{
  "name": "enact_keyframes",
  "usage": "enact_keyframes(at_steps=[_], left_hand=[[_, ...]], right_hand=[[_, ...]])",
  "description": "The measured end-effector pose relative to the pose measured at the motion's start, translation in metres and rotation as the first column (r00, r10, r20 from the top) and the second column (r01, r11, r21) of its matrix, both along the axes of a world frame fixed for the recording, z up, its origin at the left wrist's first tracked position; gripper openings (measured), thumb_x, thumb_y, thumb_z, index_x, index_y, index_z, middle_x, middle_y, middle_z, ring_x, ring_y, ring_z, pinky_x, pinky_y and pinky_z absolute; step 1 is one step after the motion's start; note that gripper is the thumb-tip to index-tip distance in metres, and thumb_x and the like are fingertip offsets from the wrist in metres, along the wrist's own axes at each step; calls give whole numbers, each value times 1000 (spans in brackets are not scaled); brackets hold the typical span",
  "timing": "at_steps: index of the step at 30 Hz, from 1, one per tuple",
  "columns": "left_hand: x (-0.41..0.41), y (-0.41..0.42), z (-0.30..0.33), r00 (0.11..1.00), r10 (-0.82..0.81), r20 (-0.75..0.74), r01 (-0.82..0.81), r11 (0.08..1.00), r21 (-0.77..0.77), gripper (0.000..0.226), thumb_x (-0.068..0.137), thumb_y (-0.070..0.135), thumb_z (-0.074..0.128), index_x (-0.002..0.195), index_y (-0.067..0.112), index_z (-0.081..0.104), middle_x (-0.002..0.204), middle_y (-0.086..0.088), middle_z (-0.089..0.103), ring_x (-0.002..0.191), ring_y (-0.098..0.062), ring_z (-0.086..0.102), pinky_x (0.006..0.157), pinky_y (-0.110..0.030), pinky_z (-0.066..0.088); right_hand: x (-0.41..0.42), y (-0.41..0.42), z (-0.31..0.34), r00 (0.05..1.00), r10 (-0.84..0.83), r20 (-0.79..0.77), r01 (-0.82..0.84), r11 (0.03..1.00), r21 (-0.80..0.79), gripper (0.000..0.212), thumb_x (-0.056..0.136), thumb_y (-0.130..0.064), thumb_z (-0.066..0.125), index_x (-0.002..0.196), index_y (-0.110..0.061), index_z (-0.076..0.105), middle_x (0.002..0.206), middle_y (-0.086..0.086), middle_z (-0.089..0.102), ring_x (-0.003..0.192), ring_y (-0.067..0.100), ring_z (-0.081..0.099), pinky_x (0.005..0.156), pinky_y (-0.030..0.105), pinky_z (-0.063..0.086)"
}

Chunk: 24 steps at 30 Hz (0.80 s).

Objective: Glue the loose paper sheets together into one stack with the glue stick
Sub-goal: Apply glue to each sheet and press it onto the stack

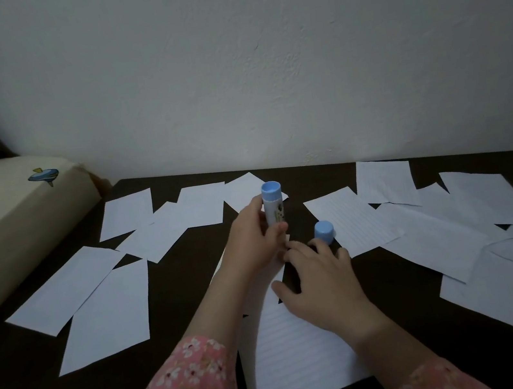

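Left hand (pixel 255 238) is holding the glue stick (pixel 272 203) upright in its grip — right hand (pixel 317 282) is resting flat, fingers relaxed, on the lined sheet (pixel 296 357) directly below it.

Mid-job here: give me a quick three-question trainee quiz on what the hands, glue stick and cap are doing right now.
1. True or false: the left hand holds the glue stick upright.
2. Where is the blue cap? A) on the glue stick B) standing on the table by the right hand C) on the beige box
3. What does the right hand rest on?

Key: 1 true; 2 B; 3 the lined sheet nearest the person.
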State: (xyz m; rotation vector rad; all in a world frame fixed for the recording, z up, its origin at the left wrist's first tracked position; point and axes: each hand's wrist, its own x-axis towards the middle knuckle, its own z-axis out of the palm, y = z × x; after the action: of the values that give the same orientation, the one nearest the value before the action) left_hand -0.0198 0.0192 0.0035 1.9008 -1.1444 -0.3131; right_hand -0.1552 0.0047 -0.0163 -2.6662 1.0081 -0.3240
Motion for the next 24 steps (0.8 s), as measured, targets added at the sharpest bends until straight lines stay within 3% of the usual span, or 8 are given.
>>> enact_keyframes(at_steps=[6,12,24], left_hand=[[5,0,0,999,16,33,-17,999,41,40,90,17,62,126,20,46,127,-3,55,120,-19,52,92,-29,43],[18,8,1,998,55,-19,-54,997,57,41,89,15,63,127,17,46,132,-6,54,125,-23,50,99,-38,44],[40,20,0,984,152,-96,-152,988,11,47,89,14,63,131,19,44,132,-6,53,125,-24,50,100,-42,44]], right_hand=[[4,2,0,1000,-27,-13,27,1000,-5,46,90,-54,45,130,-30,44,143,-13,38,137,16,25,110,48,19],[3,2,1,999,-25,-33,25,1000,-10,52,91,-53,44,138,-31,41,148,-14,31,138,16,22,109,47,19],[3,2,1,998,-34,-45,35,999,0,52,91,-53,44,140,-33,39,150,-15,29,139,15,21,112,48,16]])
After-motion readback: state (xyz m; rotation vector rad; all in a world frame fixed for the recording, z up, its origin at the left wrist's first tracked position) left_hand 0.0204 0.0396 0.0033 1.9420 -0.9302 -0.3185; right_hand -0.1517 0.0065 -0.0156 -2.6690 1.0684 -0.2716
